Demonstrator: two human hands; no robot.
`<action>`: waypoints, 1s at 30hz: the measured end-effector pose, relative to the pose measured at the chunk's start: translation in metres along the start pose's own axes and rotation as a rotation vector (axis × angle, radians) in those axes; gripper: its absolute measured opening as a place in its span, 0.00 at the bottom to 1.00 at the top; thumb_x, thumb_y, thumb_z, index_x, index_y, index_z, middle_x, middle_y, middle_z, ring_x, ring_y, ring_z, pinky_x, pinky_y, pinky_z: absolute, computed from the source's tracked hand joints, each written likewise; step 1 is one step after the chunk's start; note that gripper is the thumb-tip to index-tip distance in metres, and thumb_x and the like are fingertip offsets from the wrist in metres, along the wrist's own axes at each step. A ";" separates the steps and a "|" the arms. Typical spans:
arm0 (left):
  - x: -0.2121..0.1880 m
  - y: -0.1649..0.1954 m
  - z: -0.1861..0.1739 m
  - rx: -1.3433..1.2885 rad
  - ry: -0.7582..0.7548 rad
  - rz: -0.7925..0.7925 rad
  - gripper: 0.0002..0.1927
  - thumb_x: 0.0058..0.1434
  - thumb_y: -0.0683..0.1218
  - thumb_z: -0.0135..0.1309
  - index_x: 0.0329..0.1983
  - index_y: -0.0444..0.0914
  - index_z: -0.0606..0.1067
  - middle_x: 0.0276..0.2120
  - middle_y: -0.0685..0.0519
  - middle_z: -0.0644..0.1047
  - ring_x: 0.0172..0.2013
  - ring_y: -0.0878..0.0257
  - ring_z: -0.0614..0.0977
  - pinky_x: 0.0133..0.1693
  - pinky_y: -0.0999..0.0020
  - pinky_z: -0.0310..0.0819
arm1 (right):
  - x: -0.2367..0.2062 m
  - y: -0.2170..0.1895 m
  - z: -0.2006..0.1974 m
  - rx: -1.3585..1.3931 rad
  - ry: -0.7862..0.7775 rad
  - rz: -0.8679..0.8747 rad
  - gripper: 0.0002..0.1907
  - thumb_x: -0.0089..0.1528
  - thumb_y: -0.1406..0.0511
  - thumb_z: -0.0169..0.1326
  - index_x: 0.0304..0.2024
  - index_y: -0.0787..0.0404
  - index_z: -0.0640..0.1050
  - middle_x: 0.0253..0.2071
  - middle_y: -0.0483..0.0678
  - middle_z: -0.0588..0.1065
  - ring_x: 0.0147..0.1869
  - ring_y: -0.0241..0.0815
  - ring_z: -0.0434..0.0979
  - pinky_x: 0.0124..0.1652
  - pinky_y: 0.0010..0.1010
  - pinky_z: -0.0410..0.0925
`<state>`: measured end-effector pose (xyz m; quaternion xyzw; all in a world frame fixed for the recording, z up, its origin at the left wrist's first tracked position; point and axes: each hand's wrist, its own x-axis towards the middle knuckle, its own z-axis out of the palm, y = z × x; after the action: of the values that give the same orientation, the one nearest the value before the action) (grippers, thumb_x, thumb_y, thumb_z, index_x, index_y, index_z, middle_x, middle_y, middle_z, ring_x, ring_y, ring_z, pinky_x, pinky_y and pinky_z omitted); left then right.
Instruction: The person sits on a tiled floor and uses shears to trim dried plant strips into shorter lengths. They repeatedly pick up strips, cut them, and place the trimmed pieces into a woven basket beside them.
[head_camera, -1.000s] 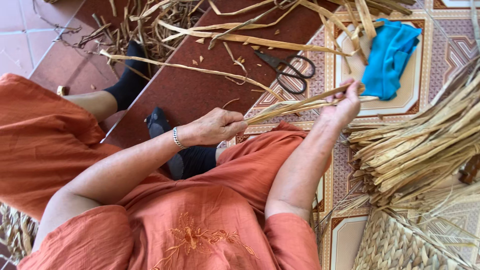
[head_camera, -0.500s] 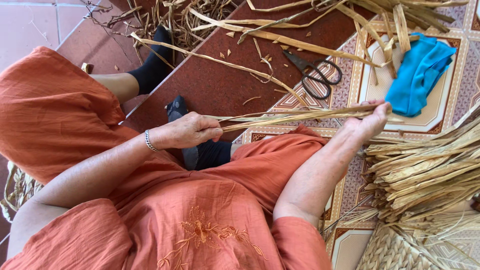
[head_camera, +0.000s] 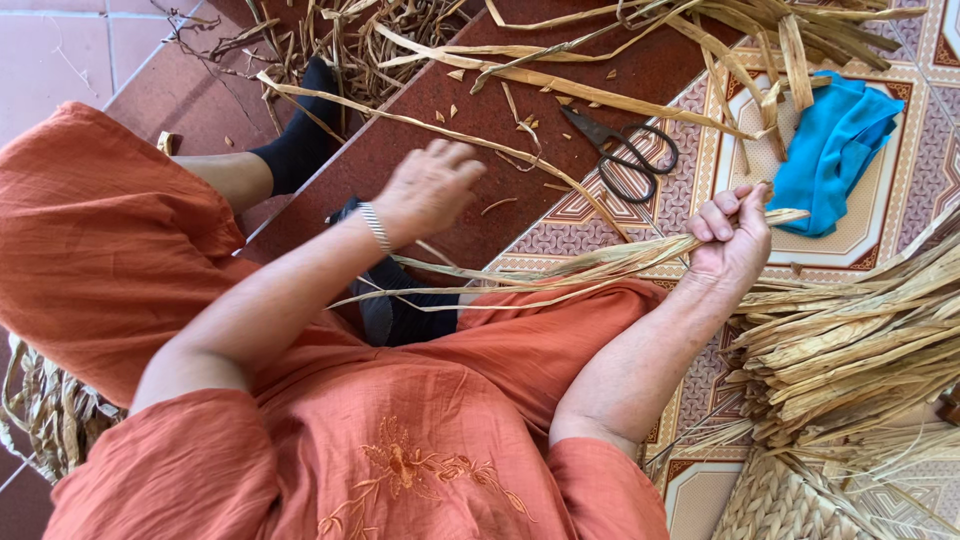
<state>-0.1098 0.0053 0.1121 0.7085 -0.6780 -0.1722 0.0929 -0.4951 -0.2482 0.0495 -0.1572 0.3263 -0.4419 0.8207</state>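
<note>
Right hand (head_camera: 735, 240) grips the dried strips (head_camera: 560, 272) near the scissors (head_camera: 625, 152); left hand (head_camera: 430, 185) hovers open over bare step.

dried strips (head_camera: 560, 270): pale, papery plant fibre, matt and rough, frayed at the edges
scissors (head_camera: 625, 155): dark metal, dull, no shine
blue cloth (head_camera: 830, 150): soft fabric, smooth, matt
orange garment (head_camera: 400, 440): thin crinkled cloth with stitched embroidery
floor tiles (head_camera: 600, 215): ceramic, patterned, slight gloss
red step (head_camera: 480, 130): smooth, matt surface
woven mat (head_camera: 780, 500): plaited dry fibre, coarse
bracelet (head_camera: 375, 225): looks like pale metal
</note>
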 end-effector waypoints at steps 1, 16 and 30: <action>0.015 0.009 0.010 0.026 -0.012 0.048 0.25 0.54 0.50 0.63 0.55 0.40 0.73 0.53 0.45 0.73 0.52 0.50 0.73 0.46 0.53 0.68 | 0.000 0.002 0.003 -0.008 0.015 -0.005 0.17 0.76 0.54 0.47 0.41 0.58 0.76 0.30 0.43 0.68 0.23 0.31 0.58 0.24 0.27 0.57; 0.058 -0.003 0.117 0.133 0.037 0.142 0.10 0.59 0.40 0.58 0.44 0.38 0.74 0.44 0.46 0.74 0.46 0.53 0.78 0.47 0.60 0.76 | -0.003 0.017 0.028 -0.119 0.070 -0.110 0.15 0.76 0.56 0.48 0.41 0.58 0.74 0.30 0.44 0.69 0.24 0.33 0.60 0.26 0.28 0.57; 0.053 -0.156 -0.023 0.567 0.481 -0.338 0.28 0.53 0.37 0.54 0.60 0.29 0.71 0.36 0.48 0.75 0.34 0.62 0.75 0.30 0.69 0.75 | -0.010 0.027 0.055 -0.204 0.136 -0.177 0.15 0.73 0.57 0.52 0.40 0.62 0.75 0.29 0.46 0.70 0.23 0.35 0.63 0.24 0.29 0.58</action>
<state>0.0446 -0.0399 0.0702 0.8276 -0.5316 0.1793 0.0202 -0.4452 -0.2260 0.0792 -0.2375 0.4090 -0.4866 0.7345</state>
